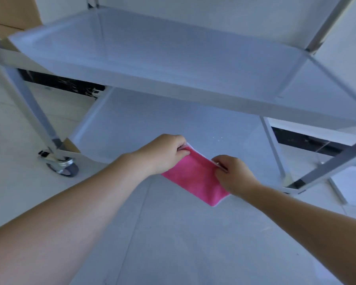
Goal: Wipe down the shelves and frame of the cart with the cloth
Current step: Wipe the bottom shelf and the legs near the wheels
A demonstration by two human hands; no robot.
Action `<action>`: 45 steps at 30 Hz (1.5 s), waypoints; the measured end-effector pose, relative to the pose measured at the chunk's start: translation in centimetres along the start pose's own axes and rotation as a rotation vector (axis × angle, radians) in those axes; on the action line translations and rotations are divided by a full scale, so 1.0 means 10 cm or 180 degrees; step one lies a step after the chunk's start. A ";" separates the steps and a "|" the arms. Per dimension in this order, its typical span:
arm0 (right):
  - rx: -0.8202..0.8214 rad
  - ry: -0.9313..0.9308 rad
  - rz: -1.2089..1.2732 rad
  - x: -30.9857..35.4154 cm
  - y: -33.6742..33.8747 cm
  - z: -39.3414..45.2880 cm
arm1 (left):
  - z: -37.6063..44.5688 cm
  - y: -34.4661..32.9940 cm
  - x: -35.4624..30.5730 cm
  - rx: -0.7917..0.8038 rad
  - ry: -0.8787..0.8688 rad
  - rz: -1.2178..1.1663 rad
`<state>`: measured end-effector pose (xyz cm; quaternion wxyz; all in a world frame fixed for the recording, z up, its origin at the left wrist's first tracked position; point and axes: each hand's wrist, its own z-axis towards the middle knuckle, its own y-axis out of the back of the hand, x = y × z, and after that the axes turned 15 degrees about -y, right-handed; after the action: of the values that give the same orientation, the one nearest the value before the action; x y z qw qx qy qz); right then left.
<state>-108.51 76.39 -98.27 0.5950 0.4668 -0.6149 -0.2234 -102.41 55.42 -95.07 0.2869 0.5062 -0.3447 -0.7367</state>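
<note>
Both bare forearms reach in from the lower corners toward the middle of the frame. The left hand is pinched on the upper corner of the pink cloth, the right hand pinched on its right edge, so the cloth hangs stretched between them, in front of the near edge of the lower shelf. Above, the upper shelf spans the frame. A caster stands at left; bare floor fills the foreground.
</note>
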 end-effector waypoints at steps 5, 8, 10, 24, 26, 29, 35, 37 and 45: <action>-0.0522 -0.0525 -0.0600 -0.62 0.54 0.52 | 0.67 -0.66 -0.19 -0.0240 0.0163 -0.0237; -0.0359 -0.0786 -0.1658 -0.94 0.68 0.72 | 0.81 -0.93 -0.19 0.0086 0.0171 0.0175; -0.0381 -0.0663 -0.1928 -1.11 0.67 0.72 | 0.73 -1.07 -0.16 0.0228 0.0106 0.0404; 0.0399 0.1454 -0.2052 -1.28 0.29 0.79 | 0.28 -1.45 0.10 0.0131 -0.0228 0.0653; 0.0368 0.1403 -0.2059 -1.38 0.30 0.73 | 0.29 -1.47 0.10 0.0059 -0.0214 0.0650; 0.0308 0.1263 -0.1989 -1.47 0.33 0.74 | 0.28 -1.53 0.10 -0.0071 -0.0188 0.0684; 0.0204 0.0987 -0.1779 -1.52 0.34 0.96 | 0.27 -1.53 0.07 -0.0109 -0.0139 0.0720; 0.0193 0.0910 -0.1848 -1.56 0.38 1.11 | 0.27 -1.52 0.09 -0.0013 -0.0147 0.0706; -0.0071 0.0493 -0.1814 -1.62 0.45 1.66 | 0.29 -1.52 0.14 -0.0057 -0.0191 0.0668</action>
<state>-127.87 87.42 -106.17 0.5585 0.6298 -0.4093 -0.3520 -106.71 64.07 -107.27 0.3565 0.4424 -0.3976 -0.7205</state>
